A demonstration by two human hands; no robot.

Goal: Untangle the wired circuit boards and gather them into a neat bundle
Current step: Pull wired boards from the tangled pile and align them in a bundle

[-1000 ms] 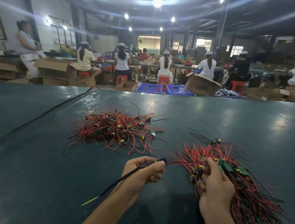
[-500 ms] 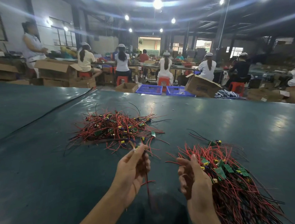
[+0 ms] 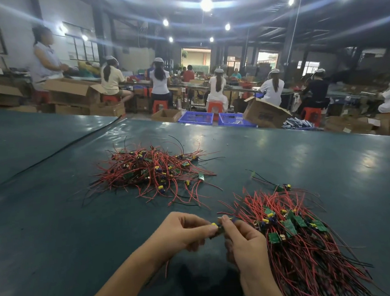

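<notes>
A tangled heap of small green circuit boards with red and black wires (image 3: 153, 170) lies on the dark green table (image 3: 55, 231) ahead of me. A neater bundle of the same wired boards (image 3: 298, 240) lies at my right, wires fanning toward me. My left hand (image 3: 184, 231) and my right hand (image 3: 242, 240) meet in front of me and both pinch one small wired circuit board (image 3: 217, 227) between fingertips. Its wires hang down below my hands, mostly hidden. One loose board with black wires (image 3: 280, 186) lies just beyond the bundle.
A black seam or cable (image 3: 55, 150) runs across the table at the left. Beyond the far edge stand blue crates (image 3: 196, 118), cardboard boxes (image 3: 264, 113) and several seated workers on red stools at other benches.
My hands were apart, the left holding a dangling wire. They have come together, and both now pinch one small board just left of the right-hand bundle.
</notes>
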